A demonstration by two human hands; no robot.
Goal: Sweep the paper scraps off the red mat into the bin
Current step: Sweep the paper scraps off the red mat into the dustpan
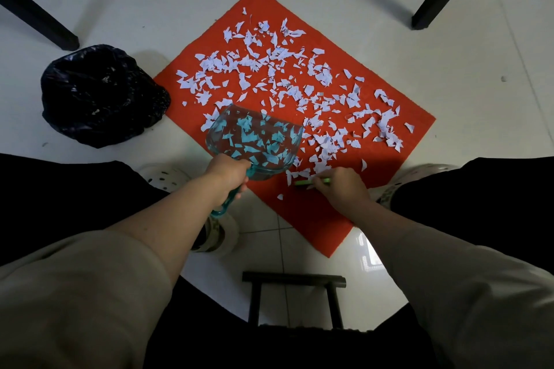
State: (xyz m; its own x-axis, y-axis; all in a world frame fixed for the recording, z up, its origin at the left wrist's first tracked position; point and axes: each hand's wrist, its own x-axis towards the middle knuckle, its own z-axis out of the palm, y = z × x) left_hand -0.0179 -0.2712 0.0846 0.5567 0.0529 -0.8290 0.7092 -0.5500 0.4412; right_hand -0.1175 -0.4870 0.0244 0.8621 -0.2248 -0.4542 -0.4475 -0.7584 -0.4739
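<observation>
As it sits off the left corner, bin [102, 93]: short carry.
left hand [227, 177]: grips dustpan [254, 141] handle; lay lip flat on red mat [299, 219].
right hand [341, 186]: grips green brush [305, 181], near corner; short strokes panward.
paper scraps [284, 69]: cover mat to right edge.

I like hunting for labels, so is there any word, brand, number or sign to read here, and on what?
None can be read.
Scraps: faint bluish marks, too small and blurred to read.
Dustpan, green tool, bin, mat: no text seen.
</observation>
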